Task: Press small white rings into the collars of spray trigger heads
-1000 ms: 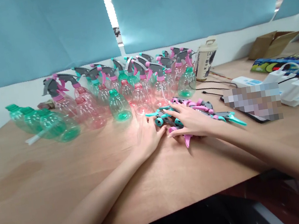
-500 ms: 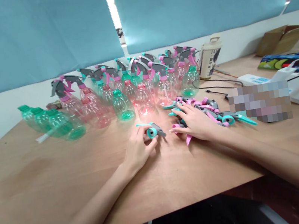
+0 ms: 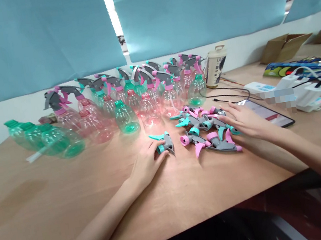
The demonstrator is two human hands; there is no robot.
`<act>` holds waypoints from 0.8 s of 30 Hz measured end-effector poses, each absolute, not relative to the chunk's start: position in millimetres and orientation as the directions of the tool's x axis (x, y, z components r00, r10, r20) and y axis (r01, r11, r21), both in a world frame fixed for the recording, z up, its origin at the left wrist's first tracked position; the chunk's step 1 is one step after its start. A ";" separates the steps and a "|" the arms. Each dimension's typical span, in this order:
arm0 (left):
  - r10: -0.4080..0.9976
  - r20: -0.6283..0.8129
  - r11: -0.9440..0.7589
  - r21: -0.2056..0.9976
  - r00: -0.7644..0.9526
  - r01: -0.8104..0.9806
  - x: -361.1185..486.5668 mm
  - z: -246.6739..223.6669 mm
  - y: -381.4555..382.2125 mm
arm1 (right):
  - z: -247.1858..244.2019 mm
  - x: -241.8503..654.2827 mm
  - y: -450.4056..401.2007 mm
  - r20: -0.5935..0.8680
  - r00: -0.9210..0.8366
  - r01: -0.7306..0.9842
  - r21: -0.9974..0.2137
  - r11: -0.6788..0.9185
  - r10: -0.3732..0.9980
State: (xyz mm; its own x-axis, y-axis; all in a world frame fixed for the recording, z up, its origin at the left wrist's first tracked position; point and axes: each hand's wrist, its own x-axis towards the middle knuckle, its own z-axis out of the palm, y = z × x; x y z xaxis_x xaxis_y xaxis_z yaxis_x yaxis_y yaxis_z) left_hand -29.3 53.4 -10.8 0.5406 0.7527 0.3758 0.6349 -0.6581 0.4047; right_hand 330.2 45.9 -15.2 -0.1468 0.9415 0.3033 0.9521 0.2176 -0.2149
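Note:
My left hand [image 3: 146,163] rests on the table, thumb and fingers closed round the teal collar of a grey-and-teal spray trigger head [image 3: 168,142]. To its right lies a loose pile of trigger heads [image 3: 202,121], grey with pink or teal parts. Against the right edge of that pile is my right hand [image 3: 245,119], its fingers stretched out and nothing gripped in it. A pink-and-grey trigger head [image 3: 223,145] lies on the near side of the pile.
Behind stand pink bottles [image 3: 150,111] and green bottles [image 3: 126,119], several topped with trigger heads. A tablet [image 3: 269,113], a black cable [image 3: 233,98], white chargers [image 3: 310,92], a beige tumbler [image 3: 216,66] and a cardboard box [image 3: 281,49] are on the right.
My right hand has moved from over the pile to its right side, and the heads there have shifted. In my left hand, the trigger head has turned. The view has swung slightly right.

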 end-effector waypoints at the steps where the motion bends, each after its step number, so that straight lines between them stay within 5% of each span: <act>1: 0.750 0.380 -0.661 0.400 0.542 0.635 -24.9 -12.1 58.1 | -18.1 336.0 43.7 0.300 -0.151 0.948 -0.225 0.224 0.942; 10: 0.744 0.437 -0.658 0.353 0.504 0.665 16.0 -20.3 89.8 | -13.9 346.1 4.0 0.140 -0.179 0.900 -0.377 0.219 0.974; 17: 0.719 0.497 -0.668 0.303 0.485 0.680 18.1 -9.5 67.0 | -13.9 340.4 -25.0 0.171 -0.137 0.913 -0.361 0.192 0.976; 24: 0.538 0.404 -0.841 0.191 0.740 0.506 47.7 -5.6 26.4 | -14.4 319.4 -30.1 0.231 -0.085 0.877 -0.444 0.183 0.969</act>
